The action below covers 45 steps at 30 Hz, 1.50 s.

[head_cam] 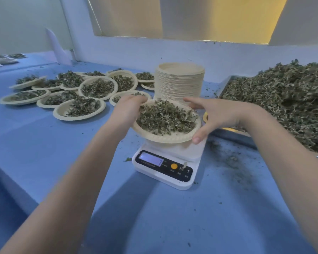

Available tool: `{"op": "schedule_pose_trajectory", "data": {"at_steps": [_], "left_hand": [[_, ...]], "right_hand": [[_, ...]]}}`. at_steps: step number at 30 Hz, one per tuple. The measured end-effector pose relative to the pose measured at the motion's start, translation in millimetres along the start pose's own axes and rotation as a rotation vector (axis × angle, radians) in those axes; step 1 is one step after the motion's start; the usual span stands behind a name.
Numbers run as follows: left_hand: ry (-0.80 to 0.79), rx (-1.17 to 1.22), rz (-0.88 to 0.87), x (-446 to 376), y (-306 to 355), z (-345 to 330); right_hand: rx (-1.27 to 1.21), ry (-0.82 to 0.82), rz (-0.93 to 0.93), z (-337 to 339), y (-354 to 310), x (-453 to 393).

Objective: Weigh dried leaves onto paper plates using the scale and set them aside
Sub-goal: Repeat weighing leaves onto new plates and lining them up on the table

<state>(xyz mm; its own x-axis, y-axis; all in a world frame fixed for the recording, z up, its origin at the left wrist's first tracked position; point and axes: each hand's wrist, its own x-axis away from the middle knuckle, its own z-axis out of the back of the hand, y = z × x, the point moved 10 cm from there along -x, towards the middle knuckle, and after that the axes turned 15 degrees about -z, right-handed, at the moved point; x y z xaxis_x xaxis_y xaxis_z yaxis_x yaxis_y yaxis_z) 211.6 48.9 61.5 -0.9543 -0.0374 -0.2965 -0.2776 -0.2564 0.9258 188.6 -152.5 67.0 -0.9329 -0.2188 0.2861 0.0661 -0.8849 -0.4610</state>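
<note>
Bare blue table (pixel 44 153) lies left of the scale (pixel 165 167); both hands, left hand (pixel 128 109) and right hand (pixel 217 116), grip the loaded plate (pixel 165 138), seemingly lifted.

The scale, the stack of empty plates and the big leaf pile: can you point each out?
scale (pixel 173 177): head view, on its white front edge.
stack of empty plates (pixel 179 83): head view, on its ribbed side.
leaf pile (pixel 283 96): head view, on its middle.

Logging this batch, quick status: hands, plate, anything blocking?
Left hand and right hand grip filled plate at scale. Set-aside plates crowd left; plate stack behind.
</note>
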Motion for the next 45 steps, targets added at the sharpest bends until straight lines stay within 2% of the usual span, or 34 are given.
{"op": "schedule_pose_trajectory", "data": {"at_steps": [8,12,19,34,45], "left_hand": [[0.173,-0.125,0.024,-5,-10,93],[0.297,-0.051,0.125,4,-44,122],[0.324,-0.079,0.171,7,-93,133],[0.169,-0.424,0.235,-44,-115,110],[0.133,-0.445,0.294,-96,-134,110]], "right_hand": [[-0.025,-0.114,0.203,-14,-93,-31],[-0.006,-0.133,0.179,-42,-106,-66],[-0.069,-0.137,0.109,-65,-102,-104],[0.185,0.015,0.019,-51,-96,-160],[0.328,0.024,0.017,-35,-102,-212]]}}
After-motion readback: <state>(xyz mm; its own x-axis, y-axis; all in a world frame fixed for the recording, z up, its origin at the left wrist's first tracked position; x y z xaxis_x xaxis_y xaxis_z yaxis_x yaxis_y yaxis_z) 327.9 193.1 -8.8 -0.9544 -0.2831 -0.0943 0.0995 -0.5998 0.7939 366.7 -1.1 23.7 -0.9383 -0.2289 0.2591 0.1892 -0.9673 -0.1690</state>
